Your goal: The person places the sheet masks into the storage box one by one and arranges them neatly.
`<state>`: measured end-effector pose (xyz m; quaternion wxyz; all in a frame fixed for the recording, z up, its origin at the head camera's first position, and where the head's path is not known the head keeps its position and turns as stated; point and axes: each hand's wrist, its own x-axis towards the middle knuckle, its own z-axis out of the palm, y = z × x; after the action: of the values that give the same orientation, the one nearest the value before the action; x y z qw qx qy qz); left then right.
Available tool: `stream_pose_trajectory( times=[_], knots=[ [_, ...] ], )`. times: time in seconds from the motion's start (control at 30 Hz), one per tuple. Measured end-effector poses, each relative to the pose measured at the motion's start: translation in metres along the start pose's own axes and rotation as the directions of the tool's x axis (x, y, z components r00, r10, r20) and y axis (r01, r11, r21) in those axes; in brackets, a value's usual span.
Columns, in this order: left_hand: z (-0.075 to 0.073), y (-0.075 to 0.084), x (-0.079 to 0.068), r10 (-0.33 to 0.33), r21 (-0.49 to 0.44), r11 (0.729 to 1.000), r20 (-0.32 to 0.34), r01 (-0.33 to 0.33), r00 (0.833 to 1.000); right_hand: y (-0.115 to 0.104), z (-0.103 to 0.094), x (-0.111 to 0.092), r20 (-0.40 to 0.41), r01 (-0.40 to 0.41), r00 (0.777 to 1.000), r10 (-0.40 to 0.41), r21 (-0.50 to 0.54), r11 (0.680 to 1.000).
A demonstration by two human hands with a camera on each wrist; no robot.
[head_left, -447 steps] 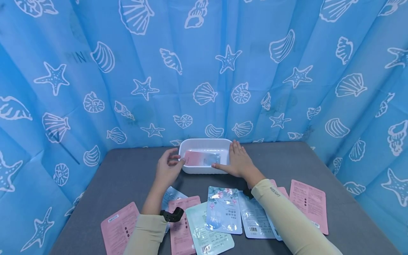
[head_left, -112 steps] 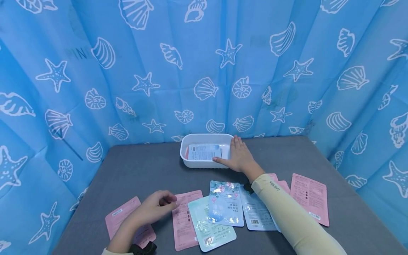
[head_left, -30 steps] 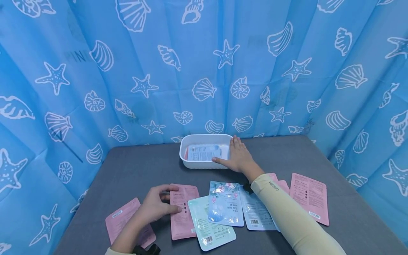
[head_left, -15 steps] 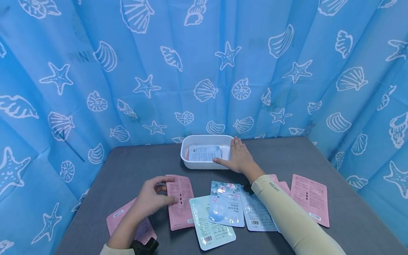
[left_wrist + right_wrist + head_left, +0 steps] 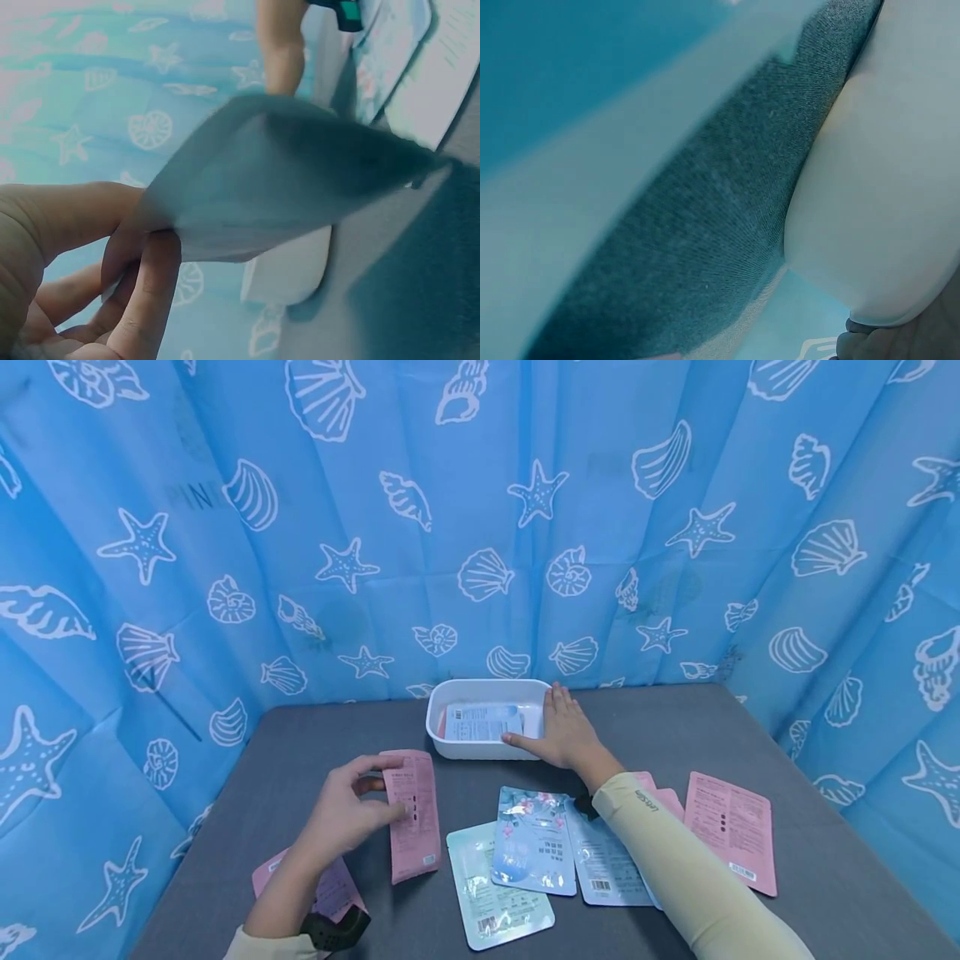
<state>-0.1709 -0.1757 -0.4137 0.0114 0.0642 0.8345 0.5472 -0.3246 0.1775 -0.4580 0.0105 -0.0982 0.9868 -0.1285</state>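
In the head view my left hand (image 5: 347, 812) pinches a pink sheet-mask packet (image 5: 416, 835) by its left edge, lifted and tilted above the table. The left wrist view shows the thumb and fingers on one end of the packet (image 5: 255, 180), its surface dark there. My right hand (image 5: 564, 733) rests with straight fingers on the right end of a white plastic box (image 5: 480, 751), the thumb over its front rim. Inside the box lies a light-blue packet (image 5: 480, 723) over a pink one, mostly covered. The box's pale wall (image 5: 877, 180) fills the right of the right wrist view.
On the grey table (image 5: 337, 731) lie a mint-green packet (image 5: 498, 885), a floral blue packet (image 5: 532, 843) overlapping it, another blue packet (image 5: 611, 864) and a pink packet (image 5: 731, 831) at right. A pink packet (image 5: 341, 889) lies partly under my left forearm. A blue curtain (image 5: 480, 527) hangs behind.
My left hand has taken the pink packet from beside the mint-green one, raising it up and leftward. Earlier, a light-blue packet came into the box. The right hand stays on the box.
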Motion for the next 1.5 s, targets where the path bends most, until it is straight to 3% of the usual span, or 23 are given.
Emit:
stream_pose_trajectory(
  times=[0.37, 0.77, 1.0, 1.5],
  knots=[
    [0.0, 0.006, 0.011, 0.112, -0.019, 0.993, -0.031, -0.112, 0.993, -0.001, 0.0, -0.002, -0.016, 0.011, 1.0, -0.011, 0.008, 1.0],
    [0.007, 0.018, 0.029, 0.122, -0.04, 0.992, -0.047, -0.124, 0.991, -0.001, -0.002, -0.002, -0.026, 0.007, 1.0, -0.007, 0.002, 1.0],
    [0.015, 0.025, 0.041, 0.207, -0.041, 0.977, -0.067, -0.21, 0.976, -0.001, 0.001, -0.001, -0.02, 0.001, 1.0, -0.001, 0.0, 1.0],
    [0.029, 0.037, 0.064, 0.285, -0.08, 0.953, -0.091, -0.292, 0.954, -0.001, 0.003, 0.0, -0.013, -0.001, 1.0, 0.001, -0.009, 1.0]
  ],
)
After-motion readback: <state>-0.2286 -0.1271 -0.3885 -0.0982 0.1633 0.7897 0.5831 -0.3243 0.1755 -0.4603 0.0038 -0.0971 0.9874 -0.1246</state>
